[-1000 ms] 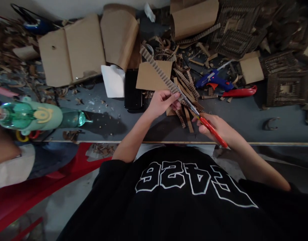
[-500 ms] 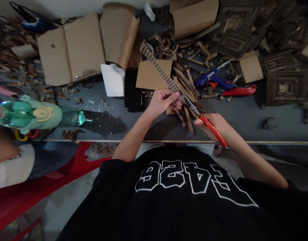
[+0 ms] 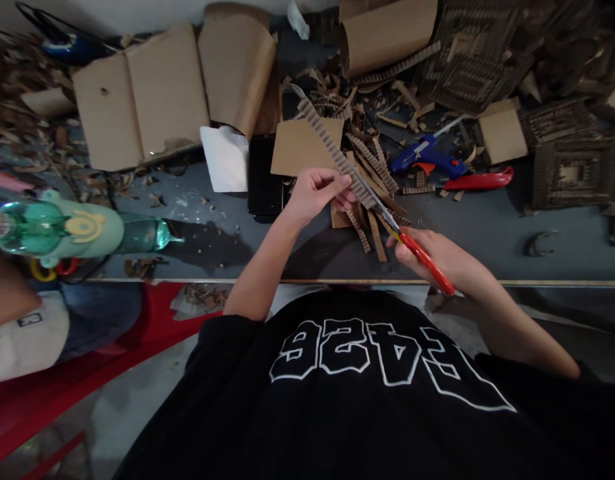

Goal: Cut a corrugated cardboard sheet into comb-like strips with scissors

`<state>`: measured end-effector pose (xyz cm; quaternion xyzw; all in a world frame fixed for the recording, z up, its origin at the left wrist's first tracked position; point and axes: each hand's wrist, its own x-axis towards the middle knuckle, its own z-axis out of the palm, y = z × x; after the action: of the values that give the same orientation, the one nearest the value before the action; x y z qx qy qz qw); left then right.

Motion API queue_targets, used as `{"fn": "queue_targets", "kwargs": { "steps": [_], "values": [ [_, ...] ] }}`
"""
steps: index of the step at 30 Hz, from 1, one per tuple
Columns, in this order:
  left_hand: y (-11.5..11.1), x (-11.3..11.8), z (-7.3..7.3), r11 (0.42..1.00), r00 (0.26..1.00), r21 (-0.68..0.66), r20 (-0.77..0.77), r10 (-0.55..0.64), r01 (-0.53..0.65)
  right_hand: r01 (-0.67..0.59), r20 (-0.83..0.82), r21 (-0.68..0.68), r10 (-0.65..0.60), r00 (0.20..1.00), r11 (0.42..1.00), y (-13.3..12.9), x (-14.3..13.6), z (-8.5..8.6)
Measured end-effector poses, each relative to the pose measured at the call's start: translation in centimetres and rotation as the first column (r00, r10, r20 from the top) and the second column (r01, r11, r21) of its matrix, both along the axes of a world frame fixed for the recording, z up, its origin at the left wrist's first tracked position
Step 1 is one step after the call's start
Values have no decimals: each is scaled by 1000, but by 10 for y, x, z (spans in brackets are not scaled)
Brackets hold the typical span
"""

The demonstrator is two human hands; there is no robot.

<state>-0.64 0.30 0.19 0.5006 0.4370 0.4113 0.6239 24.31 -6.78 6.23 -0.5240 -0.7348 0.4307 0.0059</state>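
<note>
Between the thumb and fingers of my left hand [image 3: 320, 193] is a corrugated cardboard strip [image 3: 321, 130], slanting up to the left. My right hand [image 3: 427, 252] is closed round the red handles of a pair of scissors [image 3: 422, 257]. The scissor blades lie along the strip's right side, close to the left fingertips; whether they touch it I cannot tell. Loose cardboard strips [image 3: 375, 235] lie beneath both hands. A flat cardboard piece [image 3: 307, 143] rests behind my left hand.
A blue glue gun [image 3: 427, 159] and a red-handled tool [image 3: 480, 180] lie to the right. Stacked corrugated squares [image 3: 572, 175] stand farther right. A black phone [image 3: 265, 183] lies left of my hand. A green bottle [image 3: 82, 230] lies near a co-worker's arm [image 3: 7, 287].
The strip has shifted slightly down and right relative to the scissors, with its lower end now showing past my left fingers. My left hand has moved a little left and up.
</note>
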Motion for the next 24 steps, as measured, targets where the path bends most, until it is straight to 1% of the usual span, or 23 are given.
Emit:
{"fn": "queue_targets", "kwargs": {
  "steps": [2, 6, 9, 11, 14, 18, 24],
  "values": [
    [-3, 1, 0, 1000, 1000, -5, 13, -26, 26, -12, 9, -14, 12, 1000, 1000, 1, 0, 0],
    [-4, 1, -1, 999, 997, 5, 58, -45, 45, -14, 23, 4, 14, 1000, 1000, 3, -2, -1],
    [-2, 0, 0, 1000, 999, -16, 47, -23, 24, 9, -17, -42, -10, 1000, 999, 4, -7, -2],
    [-1, 1, 1, 1000, 1000, -31, 24, 5, -4, 31, -14, -58, -31, 999, 998, 3, -11, -2],
    [-1, 3, 0, 1000, 999, -14, 36, 28, -27, 64, 37, -33, -62, 997, 997, 1, -17, -4],
    [-2, 9, -1, 998, 997, 40, 74, 37, -40, 84, 64, 3, -84, 994, 996, -2, -19, -7],
    [-3, 8, 5, 999, 1000, 39, 27, -11, 10, 17, 191, 64, -28, 981, 998, 2, -14, 1]
  ]
}}
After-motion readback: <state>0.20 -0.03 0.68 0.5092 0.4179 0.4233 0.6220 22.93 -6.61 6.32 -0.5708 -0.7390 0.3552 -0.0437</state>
